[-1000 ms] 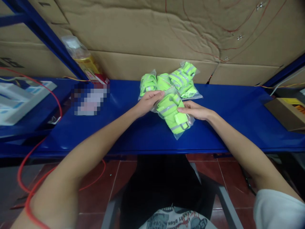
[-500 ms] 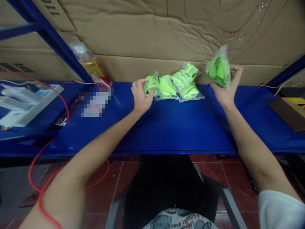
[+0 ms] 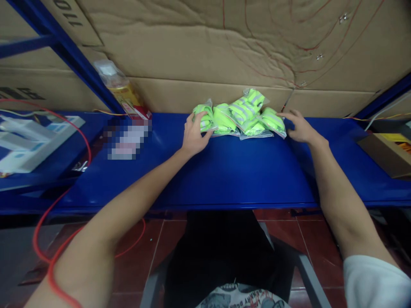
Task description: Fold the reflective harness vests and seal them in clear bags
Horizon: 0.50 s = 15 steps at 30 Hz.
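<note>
Several clear bags of neon-green reflective straps (image 3: 239, 115) lie in a row at the back of the blue table (image 3: 244, 171), against the cardboard wall. My left hand (image 3: 193, 136) rests at the left end of the row, fingers curled on the leftmost bag (image 3: 204, 117). At the right end, my right hand (image 3: 298, 127) lies flat on the table with its fingers spread, fingertips touching the rightmost bag (image 3: 272, 120), which rests on the table.
A plastic bottle with a yellow label (image 3: 120, 87) leans at the back left by a blue shelf post. White boxes (image 3: 28, 139) and a red cable (image 3: 54, 252) are at the left. A cardboard box (image 3: 387, 154) sits at the right. Cardboard sheets (image 3: 224, 51) form the back wall.
My right hand carried one bag up and to the right, then set it down at the right end of the row and let go. My left hand moved to the row's left end.
</note>
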Each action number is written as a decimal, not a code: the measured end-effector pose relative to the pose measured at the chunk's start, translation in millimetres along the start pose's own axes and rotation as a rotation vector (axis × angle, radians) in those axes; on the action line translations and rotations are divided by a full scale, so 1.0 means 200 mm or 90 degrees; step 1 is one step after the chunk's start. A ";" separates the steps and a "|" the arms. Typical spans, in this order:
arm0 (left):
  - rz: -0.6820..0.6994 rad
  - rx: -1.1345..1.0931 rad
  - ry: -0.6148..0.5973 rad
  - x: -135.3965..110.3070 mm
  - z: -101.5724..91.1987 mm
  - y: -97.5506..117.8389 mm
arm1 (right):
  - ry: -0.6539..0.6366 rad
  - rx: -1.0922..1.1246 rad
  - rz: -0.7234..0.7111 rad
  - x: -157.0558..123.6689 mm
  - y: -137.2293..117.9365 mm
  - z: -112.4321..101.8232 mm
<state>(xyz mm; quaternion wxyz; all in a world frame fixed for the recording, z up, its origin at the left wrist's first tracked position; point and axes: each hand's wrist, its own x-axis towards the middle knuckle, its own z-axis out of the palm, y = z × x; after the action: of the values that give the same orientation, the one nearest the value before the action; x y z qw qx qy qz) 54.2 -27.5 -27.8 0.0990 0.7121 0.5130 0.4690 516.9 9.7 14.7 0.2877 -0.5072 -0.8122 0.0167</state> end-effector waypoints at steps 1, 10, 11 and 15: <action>0.008 -0.013 0.002 0.00 0.00 -0.01 | 0.014 -0.009 0.013 -0.01 -0.02 -0.03; -0.012 -0.150 0.143 0.01 0.01 0.02 | 0.085 0.000 -0.037 -0.01 -0.44 0.06; -0.023 -0.176 0.171 0.02 0.01 0.03 | 0.073 -0.011 -0.034 -0.01 -0.45 0.07; -0.046 -0.249 0.217 0.01 0.01 0.08 | 0.090 -0.006 0.003 -0.01 -0.38 0.07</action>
<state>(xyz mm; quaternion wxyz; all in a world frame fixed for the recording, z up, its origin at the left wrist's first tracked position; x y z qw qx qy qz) 64.7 -32.9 -18.1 0.1634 0.5714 0.4472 0.6684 449.3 -25.7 26.9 0.3421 -0.5104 -0.7886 -0.0226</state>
